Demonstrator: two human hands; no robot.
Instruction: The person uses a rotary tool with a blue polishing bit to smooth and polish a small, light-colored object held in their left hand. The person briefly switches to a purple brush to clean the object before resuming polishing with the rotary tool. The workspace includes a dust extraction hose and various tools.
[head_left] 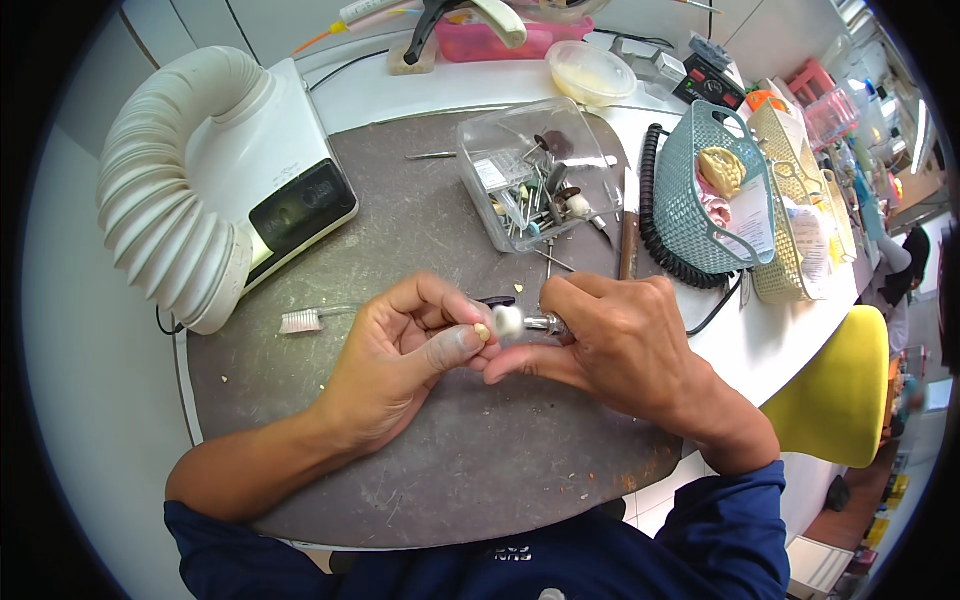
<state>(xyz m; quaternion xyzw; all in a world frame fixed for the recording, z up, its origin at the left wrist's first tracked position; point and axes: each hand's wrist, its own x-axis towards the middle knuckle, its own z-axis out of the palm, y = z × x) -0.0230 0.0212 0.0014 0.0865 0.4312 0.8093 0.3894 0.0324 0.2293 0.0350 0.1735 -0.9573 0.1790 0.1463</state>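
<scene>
Between the thumb and fingertips of my left hand [400,350] is a small yellowish-white dental crown [482,332]. My right hand [630,335] is wrapped round a rotary handpiece [545,325], whose metal nose points left. A white polishing wheel [508,322] on its tip looks blurred, very close to the crown; whether they touch I cannot tell. My right thumb reaches out below the wheel toward my left fingers. Part of a dark purple object [497,300] shows just behind the fingertips. Left of my left hand lies a toothbrush [300,321] with white bristles.
Beyond my hands a clear plastic box [480,215] holds several burs and polishing tips. A wooden-handled knife [629,240] lies beside it. A white machine with a ribbed hose [160,190] stands left; a blue basket [690,220] and coiled black cord [655,215] are right.
</scene>
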